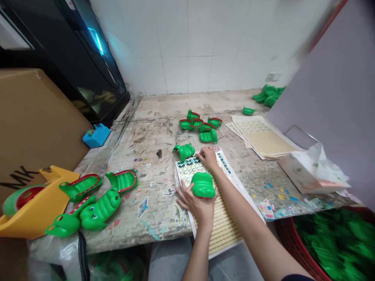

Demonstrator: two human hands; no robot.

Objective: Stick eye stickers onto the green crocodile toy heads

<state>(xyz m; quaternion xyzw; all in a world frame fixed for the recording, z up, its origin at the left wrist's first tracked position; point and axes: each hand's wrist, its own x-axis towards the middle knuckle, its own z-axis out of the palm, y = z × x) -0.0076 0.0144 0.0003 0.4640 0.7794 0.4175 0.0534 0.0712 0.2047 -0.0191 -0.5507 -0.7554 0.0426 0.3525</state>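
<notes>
Left hand [200, 208], fingers curled, holds green shell [203, 185]; right hand [209, 159] bunched on sticker sheet [225, 224], grip unclear. Eyed toy [101, 210] left of fingers looks done; plain shells [208, 136] beyond seemingly remain.

left hand [199, 206] cupped in a grip, fingers [182, 200] partly spread, right arm [238, 208] extended farther forward, right hand [209, 158] bent

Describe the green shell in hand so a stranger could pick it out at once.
On the worn table, find the sticker sheet overhanging the near edge. Over it, the left hand holds the green shell, rounded back up. The loose shell at the sheet's far edge lies untouched; this one alone is held.
</notes>
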